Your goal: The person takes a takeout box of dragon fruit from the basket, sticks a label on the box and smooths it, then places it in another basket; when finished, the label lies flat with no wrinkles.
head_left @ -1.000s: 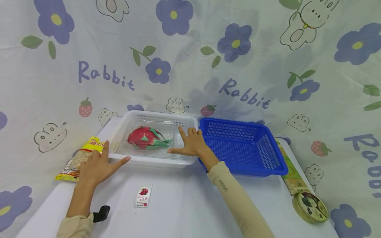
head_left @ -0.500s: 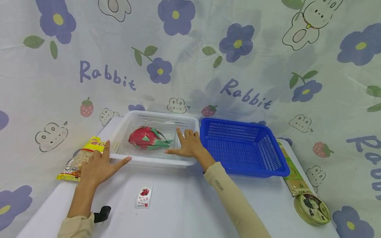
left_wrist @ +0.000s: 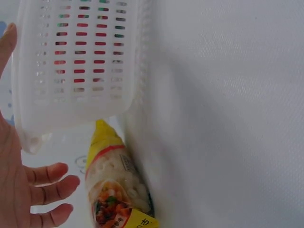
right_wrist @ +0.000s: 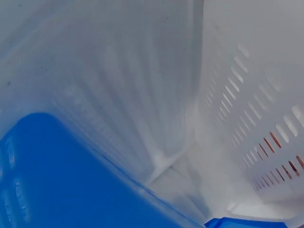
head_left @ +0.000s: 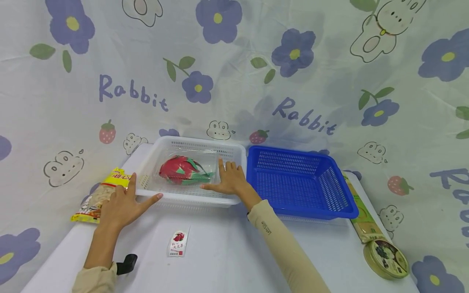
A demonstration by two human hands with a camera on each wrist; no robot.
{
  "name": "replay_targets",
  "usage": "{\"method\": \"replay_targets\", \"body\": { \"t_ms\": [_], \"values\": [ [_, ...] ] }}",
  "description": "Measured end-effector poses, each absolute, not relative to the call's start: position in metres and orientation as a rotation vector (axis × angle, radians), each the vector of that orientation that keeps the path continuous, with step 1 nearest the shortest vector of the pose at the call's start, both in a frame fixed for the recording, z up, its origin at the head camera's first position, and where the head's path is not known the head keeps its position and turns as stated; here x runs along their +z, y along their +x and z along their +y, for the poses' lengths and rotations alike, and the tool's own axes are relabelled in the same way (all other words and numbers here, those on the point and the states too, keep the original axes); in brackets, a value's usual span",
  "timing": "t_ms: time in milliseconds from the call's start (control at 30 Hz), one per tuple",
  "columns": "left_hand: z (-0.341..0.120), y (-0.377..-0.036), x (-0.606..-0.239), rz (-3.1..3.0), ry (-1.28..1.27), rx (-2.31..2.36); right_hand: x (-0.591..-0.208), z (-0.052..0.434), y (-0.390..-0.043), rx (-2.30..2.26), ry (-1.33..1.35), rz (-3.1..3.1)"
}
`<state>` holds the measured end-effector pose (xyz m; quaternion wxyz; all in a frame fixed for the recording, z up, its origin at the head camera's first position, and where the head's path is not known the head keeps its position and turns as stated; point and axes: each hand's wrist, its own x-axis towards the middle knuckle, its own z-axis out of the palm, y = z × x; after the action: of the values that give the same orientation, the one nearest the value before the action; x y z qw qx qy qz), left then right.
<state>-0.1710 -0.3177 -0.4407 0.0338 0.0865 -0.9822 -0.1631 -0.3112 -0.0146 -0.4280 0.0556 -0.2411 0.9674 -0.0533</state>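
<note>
White basket [head_left: 234, 153] on the worktop [head_left: 227, 256], holding a dragon fruit in a clear pack [head_left: 183, 169]. Left hand [head_left: 121, 205], fingers straight, rests against the basket's near left corner; right hand [head_left: 229, 179] lies flat, fingers spread, over its right rim. Blue basket [head_left: 304, 183] stands just beside; snack bag [head_left: 97, 197] lies left.
</note>
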Motion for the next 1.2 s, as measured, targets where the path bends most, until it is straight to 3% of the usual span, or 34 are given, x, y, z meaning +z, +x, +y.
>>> {"method": "replay_targets", "body": {
  "t_ms": [1200],
  "values": [
    [-0.32,-0.172,-0.442,-3.05,0.284,-0.523,-0.442,-0.032,-0.315,-0.289,-0.585,2.831]
  ]
}}
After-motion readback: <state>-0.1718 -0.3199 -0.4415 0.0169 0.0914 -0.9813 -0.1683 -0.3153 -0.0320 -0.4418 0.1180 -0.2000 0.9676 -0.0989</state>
